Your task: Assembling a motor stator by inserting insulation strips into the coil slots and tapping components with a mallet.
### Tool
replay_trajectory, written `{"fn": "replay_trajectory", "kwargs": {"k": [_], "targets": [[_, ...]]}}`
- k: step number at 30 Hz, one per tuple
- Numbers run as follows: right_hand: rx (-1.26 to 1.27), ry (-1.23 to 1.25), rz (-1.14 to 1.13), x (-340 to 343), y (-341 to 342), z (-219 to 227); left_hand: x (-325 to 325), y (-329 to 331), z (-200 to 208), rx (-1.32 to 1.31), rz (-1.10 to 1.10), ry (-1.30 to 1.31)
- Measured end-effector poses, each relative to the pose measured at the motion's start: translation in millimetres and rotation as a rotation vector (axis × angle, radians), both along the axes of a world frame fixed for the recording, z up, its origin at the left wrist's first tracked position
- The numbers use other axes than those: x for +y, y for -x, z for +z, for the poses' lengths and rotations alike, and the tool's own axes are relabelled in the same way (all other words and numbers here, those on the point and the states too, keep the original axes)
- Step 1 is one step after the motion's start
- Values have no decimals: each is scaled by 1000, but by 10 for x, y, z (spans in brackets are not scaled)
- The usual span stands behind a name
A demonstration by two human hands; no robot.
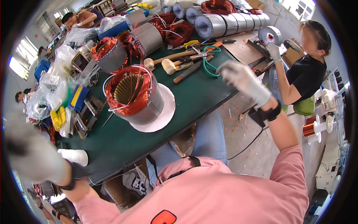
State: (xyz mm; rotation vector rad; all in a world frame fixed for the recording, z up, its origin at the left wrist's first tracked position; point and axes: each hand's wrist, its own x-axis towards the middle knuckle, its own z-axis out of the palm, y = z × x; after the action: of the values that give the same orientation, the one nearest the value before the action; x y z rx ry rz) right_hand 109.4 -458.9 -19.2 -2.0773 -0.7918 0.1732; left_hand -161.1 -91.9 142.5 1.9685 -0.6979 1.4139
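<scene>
A motor stator (149,106), a grey metal cylinder with red copper windings (112,95) and white cord round its top, stands upright on a round white pad (167,112). My right hand (244,80), in a white glove, is over the table's right edge with fingers loosely bent, beside the green handles of scissors (203,54). I see nothing in its fingers. On the far left my gloved left hand (35,149) is smeared by motion, so its fingers cannot be made out. Close to it lies a white thread spool (76,156).
Mallets (169,67) and pliers (190,44) lie behind the stator on the green table (179,112). Wound stators, steel cores (210,26) and plastic bags (56,82) crowd the far side. A co-worker (305,67) at right handles another core (270,35).
</scene>
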Motion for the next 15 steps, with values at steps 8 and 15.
{"fn": "replay_trajectory", "kwargs": {"k": [8,15], "targets": [[-350,228,194,679,-345,-761,49,-374,-1539,591,484,-585],[-425,181,239,1432,-561,-828,-87,-507,-1626,588,484,-380]]}}
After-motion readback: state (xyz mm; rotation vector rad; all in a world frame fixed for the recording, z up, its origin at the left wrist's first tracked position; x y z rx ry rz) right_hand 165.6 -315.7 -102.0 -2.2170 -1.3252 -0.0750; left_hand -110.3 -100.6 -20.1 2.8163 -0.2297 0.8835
